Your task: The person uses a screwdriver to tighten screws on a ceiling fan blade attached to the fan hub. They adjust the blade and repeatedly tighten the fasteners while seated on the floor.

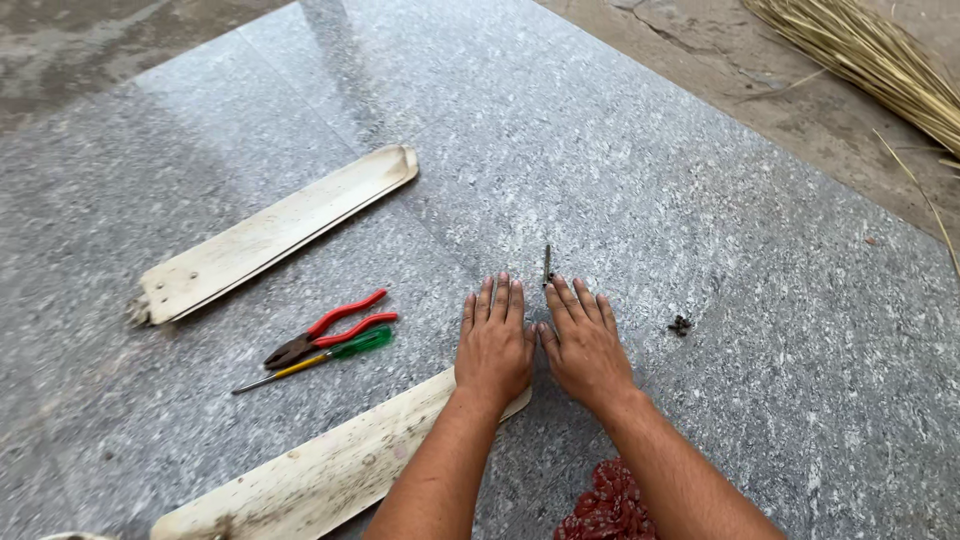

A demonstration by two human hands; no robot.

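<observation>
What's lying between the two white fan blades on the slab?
Head view: red-handled pliers and a green-handled screwdriver lie between the far blade and near blade.

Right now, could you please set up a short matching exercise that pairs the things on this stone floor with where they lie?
Things:
1. pliers
2. long screw
3. upper fan blade
4. dark screw pile

Places:
A. right of the right hand
B. just beyond the fingertips
C. far left, lying diagonally
D. beside the green-handled screwdriver

Pairs: 1-D, 2-B, 3-C, 4-A
</observation>
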